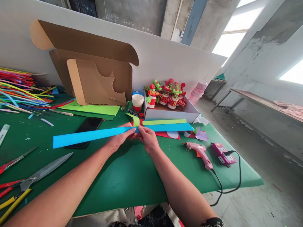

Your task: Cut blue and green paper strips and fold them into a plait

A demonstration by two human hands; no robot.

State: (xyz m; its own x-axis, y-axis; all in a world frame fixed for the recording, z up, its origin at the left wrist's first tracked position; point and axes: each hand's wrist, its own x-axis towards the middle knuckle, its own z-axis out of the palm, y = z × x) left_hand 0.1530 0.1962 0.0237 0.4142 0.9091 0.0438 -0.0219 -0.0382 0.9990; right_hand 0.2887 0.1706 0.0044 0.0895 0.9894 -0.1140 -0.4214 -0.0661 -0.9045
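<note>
Both my hands meet over the green table (pixel 123 176), pinching long paper strips at their middle. My left hand (pixel 119 138) is closed on a long blue paper strip (pixel 87 136) that runs out to the left and to the right. My right hand (pixel 148 137) is closed on the same spot, where a light green paper strip (pixel 163 122) lies along the blue one and curls up at its left end. The strips hover just above the table, in front of a white box (pixel 170 115).
The white box holds several red and green paper-cup figures (pixel 165 94). A pink glue gun (pixel 200 153) and its plug adapter (pixel 222 154) lie right. A black phone (pixel 86 126), large scissors (pixel 40 175), paper cups (pixel 137 102), an open cardboard box (pixel 94 75) and coloured pipe cleaners (pixel 19 88) lie left.
</note>
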